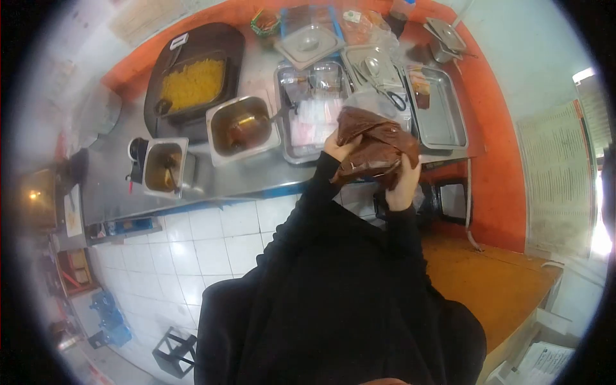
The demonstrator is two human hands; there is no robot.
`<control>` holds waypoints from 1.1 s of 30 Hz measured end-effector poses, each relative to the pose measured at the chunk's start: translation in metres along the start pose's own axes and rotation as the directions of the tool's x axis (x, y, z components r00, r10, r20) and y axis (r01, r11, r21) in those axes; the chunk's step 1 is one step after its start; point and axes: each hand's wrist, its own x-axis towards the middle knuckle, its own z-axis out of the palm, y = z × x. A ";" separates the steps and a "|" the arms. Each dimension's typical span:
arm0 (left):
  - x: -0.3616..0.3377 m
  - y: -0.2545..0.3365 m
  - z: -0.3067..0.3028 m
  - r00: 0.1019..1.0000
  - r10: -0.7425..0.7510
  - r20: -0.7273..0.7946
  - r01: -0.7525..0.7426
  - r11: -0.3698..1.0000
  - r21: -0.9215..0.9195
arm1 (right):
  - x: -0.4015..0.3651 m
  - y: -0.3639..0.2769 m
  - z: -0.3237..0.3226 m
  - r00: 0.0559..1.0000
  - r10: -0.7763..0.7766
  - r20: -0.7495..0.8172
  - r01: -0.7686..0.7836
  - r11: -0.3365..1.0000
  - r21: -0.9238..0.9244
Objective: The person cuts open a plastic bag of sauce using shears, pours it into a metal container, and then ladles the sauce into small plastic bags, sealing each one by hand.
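Note:
A brown plastic bag, crumpled and shiny, is held up in front of me over the counter's near edge. My left hand grips its left side, the fingers partly covered by the folds. On the lower right side, my right hand is closed on the bag too. What the bag contains, if anything, cannot be seen. Just behind it are a clear plastic container and scissors. To the left of the bag lies a metal tray with clear and pinkish-white packets.
Two steel pans, one with brown liquid and one with a utensil, stand left on the counter. Behind them is a dark pan of yellow food. A shallow steel tray sits at right, above an orange-brown surface.

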 end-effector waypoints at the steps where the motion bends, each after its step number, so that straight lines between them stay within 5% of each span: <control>1: 0.007 0.001 -0.005 0.998 -0.058 -0.016 0.058 0.998 -0.001 | -0.002 0.004 0.005 0.987 0.151 0.048 -0.156 0.979 0.133; 3: 0.014 0.000 0.000 0.997 -0.051 -0.057 0.050 0.999 -0.009 | 0.002 0.011 0.008 0.910 0.396 0.126 -0.415 0.849 0.327; 4: 0.018 0.003 0.001 0.994 -0.034 -0.106 0.032 0.999 -0.020 | 0.010 0.011 0.011 0.912 0.391 0.120 -0.408 0.847 0.342; 6: 0.021 0.013 -0.001 0.990 -0.139 -0.025 0.139 0.990 0.005 | 0.022 0.007 0.020 0.971 0.228 0.077 -0.239 0.944 0.229; 8: 0.022 0.030 0.013 0.962 -0.262 0.072 0.271 0.937 -0.220 | 0.031 -0.001 0.028 0.993 0.118 -0.024 -0.115 0.987 0.116; 9: 0.028 0.006 0.001 0.949 -0.168 0.268 0.257 0.905 -0.339 | 0.040 0.001 0.023 0.994 -0.105 -0.004 0.105 0.994 -0.018; 10: 0.034 0.013 0.000 0.947 -0.172 0.272 0.261 0.905 -0.336 | 0.049 0.002 0.018 0.948 -0.315 0.046 0.318 0.936 -0.147; 12: 0.041 0.034 -0.002 0.675 -0.111 0.729 0.720 0.315 -0.618 | 0.057 -0.003 0.023 0.924 -0.356 0.138 0.376 0.913 -0.159; 13: 0.045 0.035 -0.001 0.802 -0.273 0.531 0.590 0.502 -0.632 | 0.060 -0.005 0.029 0.910 -0.353 0.216 0.379 0.921 -0.089; 14: 0.051 0.034 -0.007 0.804 -0.271 0.529 0.587 0.507 -0.631 | 0.064 -0.004 0.034 0.888 -0.353 0.293 0.375 0.927 -0.019; 16: 0.059 0.035 -0.022 0.942 -0.318 0.105 0.330 0.933 -0.140 | 0.071 0.018 0.040 0.932 -0.308 0.190 0.313 0.950 0.003; 18: 0.063 0.044 -0.023 0.979 -0.198 0.042 0.199 0.980 -0.027 | 0.071 0.029 0.059 0.993 0.009 0.119 -0.045 0.952 0.304; 19: 0.065 0.048 -0.022 0.997 -0.017 0.069 0.014 0.999 0.041 | 0.068 0.029 0.060 0.928 0.310 0.207 -0.372 0.797 0.476; 21: 0.068 0.057 -0.019 0.975 0.206 0.083 -0.216 0.967 0.137 | 0.071 0.017 0.061 0.922 0.205 0.329 -0.341 0.834 0.435; 22: 0.071 0.055 -0.017 0.975 0.200 0.095 -0.212 0.968 0.134 | 0.071 0.006 0.067 0.884 0.114 0.454 -0.312 0.867 0.389; 24: 0.075 0.046 -0.012 0.977 0.201 -0.075 -0.204 0.978 -0.039 | 0.073 0.004 0.072 0.949 0.083 0.304 -0.213 0.881 0.423; 26: 0.078 0.031 -0.016 0.996 0.058 -0.065 -0.060 0.998 -0.022 | 0.081 0.002 0.074 0.987 0.145 0.075 -0.162 0.933 0.322; 28: 0.080 0.024 -0.018 0.899 -0.283 0.333 0.425 0.748 -0.510 | 0.079 0.000 0.070 0.988 0.151 0.011 -0.143 0.905 0.401; 30: 0.076 0.028 -0.014 0.886 -0.372 0.275 0.457 0.797 -0.395 | 0.081 0.009 0.053 0.966 -0.159 0.205 0.135 0.983 0.127; 31: 0.075 0.037 -0.014 0.902 -0.383 0.199 0.425 0.868 -0.257 | 0.084 0.007 0.055 0.898 -0.258 0.356 0.189 0.958 0.216; 32: 0.075 0.042 -0.017 0.917 -0.380 0.124 0.393 0.913 -0.108 | 0.086 0.008 0.060 0.899 -0.255 0.356 0.187 0.959 0.214; 33: 0.077 0.042 -0.025 0.946 -0.317 0.068 0.317 0.948 0.003 | 0.084 0.008 0.068 0.979 -0.125 0.162 0.085 0.968 0.235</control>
